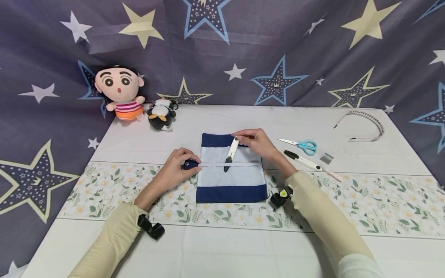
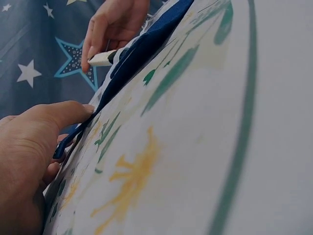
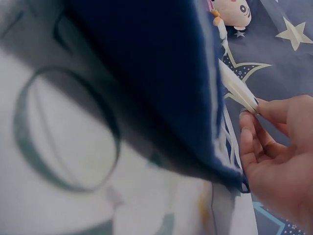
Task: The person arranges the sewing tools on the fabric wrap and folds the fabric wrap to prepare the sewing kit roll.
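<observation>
A flat fabric piece [image 1: 229, 194] with navy bands at both ends and a pale blue middle lies on the table, a narrow white strip [image 1: 243, 165] running across it. At its left side, my left hand [image 1: 177, 166] pinches a navy tab [image 1: 190, 165] with a small round snap between thumb and fingers. My right hand [image 1: 257, 143], over the far right part of the fabric, pinches the upper end of a slim white tool [image 1: 233, 150] with a dark tip. That tip points toward me and overlaps the white strip in the head view. In the right wrist view, thumb and fingertips meet on the white tool [image 3: 238, 88].
Right of the fabric lie blue-handled scissors [image 1: 306, 147], a white stick-like tool with a black end [image 1: 302, 160], a grey spool [image 1: 326, 158] and a pink strip [image 1: 332, 173]. Farther back are a headband [image 1: 377, 125], a doll [image 1: 123, 92] and a penguin plush [image 1: 161, 114].
</observation>
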Action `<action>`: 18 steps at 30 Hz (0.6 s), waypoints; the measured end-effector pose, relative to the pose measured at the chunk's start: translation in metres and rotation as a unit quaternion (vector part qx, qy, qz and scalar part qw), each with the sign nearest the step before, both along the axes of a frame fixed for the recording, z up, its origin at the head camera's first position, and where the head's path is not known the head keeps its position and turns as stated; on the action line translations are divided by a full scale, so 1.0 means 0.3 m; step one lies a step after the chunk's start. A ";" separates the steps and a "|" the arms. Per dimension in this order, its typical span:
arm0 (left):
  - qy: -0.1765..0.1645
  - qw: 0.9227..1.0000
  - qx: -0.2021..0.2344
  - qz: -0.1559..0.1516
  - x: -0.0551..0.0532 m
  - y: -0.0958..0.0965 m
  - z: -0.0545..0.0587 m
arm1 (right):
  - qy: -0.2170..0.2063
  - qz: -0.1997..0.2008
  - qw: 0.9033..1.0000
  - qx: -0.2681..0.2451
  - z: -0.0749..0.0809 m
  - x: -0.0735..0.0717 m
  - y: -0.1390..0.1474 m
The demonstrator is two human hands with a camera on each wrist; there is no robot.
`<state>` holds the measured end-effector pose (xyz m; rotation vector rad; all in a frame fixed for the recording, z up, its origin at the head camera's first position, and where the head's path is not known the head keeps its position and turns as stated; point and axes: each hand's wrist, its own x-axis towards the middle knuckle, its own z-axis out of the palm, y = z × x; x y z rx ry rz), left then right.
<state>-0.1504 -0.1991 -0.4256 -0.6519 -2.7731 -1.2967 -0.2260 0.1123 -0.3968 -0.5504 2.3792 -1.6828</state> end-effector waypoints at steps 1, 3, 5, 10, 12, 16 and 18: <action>-0.001 1.000 0.000 0.000 0.000 0.000 -0.001 | -0.001 0.005 1.000 0.004 0.002 0.000 -0.003; -0.002 1.000 0.000 0.000 -0.001 0.001 -0.001 | -0.002 0.014 1.000 0.012 0.005 -0.002 -0.009; -0.002 1.000 0.000 0.001 0.001 0.001 -0.001 | 0.000 0.022 1.000 0.021 0.008 -0.002 -0.016; -0.003 1.000 -0.002 0.003 0.004 0.003 0.003 | 0.013 0.039 0.998 0.041 0.013 0.003 -0.026; -0.005 1.000 -0.005 0.005 0.004 0.003 0.003 | 0.013 0.044 0.998 0.049 0.012 0.006 -0.027; -0.003 1.000 -0.010 0.008 0.004 0.003 0.001 | 0.016 0.054 0.996 0.063 0.008 0.013 -0.028; 0.000 1.000 -0.010 0.010 0.004 0.003 0.000 | 0.024 0.061 0.995 0.070 0.007 0.016 -0.028</action>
